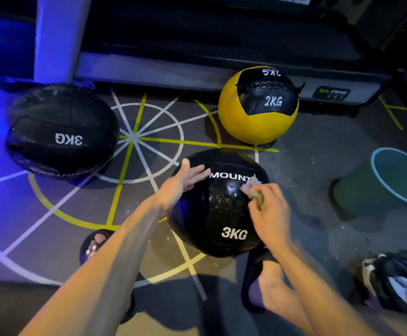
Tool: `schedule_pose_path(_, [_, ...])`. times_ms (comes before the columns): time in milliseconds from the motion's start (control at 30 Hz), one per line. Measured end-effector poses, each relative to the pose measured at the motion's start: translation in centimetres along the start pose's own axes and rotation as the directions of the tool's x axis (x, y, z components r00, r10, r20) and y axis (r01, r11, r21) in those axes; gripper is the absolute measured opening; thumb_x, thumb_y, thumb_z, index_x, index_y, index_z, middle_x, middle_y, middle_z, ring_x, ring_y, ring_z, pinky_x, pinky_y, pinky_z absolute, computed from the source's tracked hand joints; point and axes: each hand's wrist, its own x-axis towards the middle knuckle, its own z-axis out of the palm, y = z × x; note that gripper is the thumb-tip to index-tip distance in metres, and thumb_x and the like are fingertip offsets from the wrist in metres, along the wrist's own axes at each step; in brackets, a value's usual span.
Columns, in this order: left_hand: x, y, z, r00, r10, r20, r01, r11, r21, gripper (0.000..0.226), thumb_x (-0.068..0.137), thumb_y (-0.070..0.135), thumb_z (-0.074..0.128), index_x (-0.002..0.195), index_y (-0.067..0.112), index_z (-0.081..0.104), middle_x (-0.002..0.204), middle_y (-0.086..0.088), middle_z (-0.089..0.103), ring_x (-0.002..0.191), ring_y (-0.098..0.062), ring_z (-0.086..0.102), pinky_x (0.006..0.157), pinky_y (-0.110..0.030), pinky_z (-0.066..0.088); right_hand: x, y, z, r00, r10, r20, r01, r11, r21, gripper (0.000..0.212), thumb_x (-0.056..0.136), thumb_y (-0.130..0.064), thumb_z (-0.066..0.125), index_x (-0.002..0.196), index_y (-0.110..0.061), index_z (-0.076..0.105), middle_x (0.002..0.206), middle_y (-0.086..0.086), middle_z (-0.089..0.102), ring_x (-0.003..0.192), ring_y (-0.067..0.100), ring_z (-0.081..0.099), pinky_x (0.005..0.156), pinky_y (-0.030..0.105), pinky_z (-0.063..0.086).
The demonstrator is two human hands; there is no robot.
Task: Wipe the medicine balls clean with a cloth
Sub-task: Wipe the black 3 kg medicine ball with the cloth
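nearest the camera, two feet in dark sandals (255, 270) stand on the floor (306, 146), one at each side of a black ball (219, 214). a heap of dark and white cloth items (396, 282) lies at the floor's right edge.

the black ball sits on the floor between the feet and reads "3kg" on its near face and "mount", partly covered, near its top. the left hand (183, 183) rests flat on the ball's upper left side, fingers straight and together, thumb raised. the right hand (267, 209) has its fingers curled tight around a small bunched cloth (253, 190), pressed against the ball's upper right, over the end of the lettering.

a teal bucket (386, 180) stands near the right edge, apart from the ball. white specks are scattered on the floor beside it.

further off, a second black ball (59, 129) lies at left, its "3kg" upside down, surface scuffed white. a yellow and black ball (258, 105) at right reads "2kg" twice.

behind them, a machine base (197, 73) carries a label reading "body strong". yellow and white lines cross the floor.
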Motion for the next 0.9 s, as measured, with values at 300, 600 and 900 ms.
schedule_pose_path(300, [-0.5, -3.2, 0.6, 0.938, 0.123, -0.326, -0.119, 0.992, 0.031, 0.045, 0.096, 0.038, 0.070, 0.138, 0.028, 0.058, 0.138, 0.010, 0.062, 0.126, -0.008, 0.057, 0.113, -0.038, 0.044, -2.7, -1.8, 2.5, 0.944, -0.265, 0.199, 0.274, 0.961, -0.023, 0.027, 0.087, -0.007, 0.064, 0.110, -0.020, 0.062, 0.116, -0.013, 0.047, 0.097, 0.005, 0.054, 0.082, 0.022, 0.048])
schedule_pose_path(600, [-1.0, -5.4, 2.8, 0.829, 0.439, -0.346, -0.096, 0.721, 0.686, 0.042, 0.088, 0.054, 0.072, 0.121, 0.031, 0.062, 0.137, 0.013, 0.057, 0.122, -0.008, 0.054, 0.100, -0.032, 0.048, -3.0, -1.0, 1.1, 0.972, -0.134, 0.193, 0.139, 0.990, -0.009, 0.043, 0.084, -0.005, 0.069, 0.119, -0.025, 0.055, 0.112, -0.015, 0.048, 0.093, 0.003, 0.056, 0.073, 0.003, 0.038])
schedule_pose_path(900, [-0.8, -4.7, 3.4, 0.814, 0.388, -0.433, -0.037, 0.778, 0.628, 0.014, 0.101, 0.042, 0.055, 0.103, 0.033, 0.066, 0.129, 0.017, 0.059, 0.114, -0.006, 0.057, 0.093, -0.034, 0.050, 1.1, -3.4, 0.9, 0.993, -0.122, 0.004, 0.121, 0.989, 0.091, 0.028, 0.090, -0.009, 0.070, 0.115, -0.016, 0.063, 0.113, -0.005, 0.054, 0.101, 0.000, 0.055, 0.084, 0.006, 0.042])
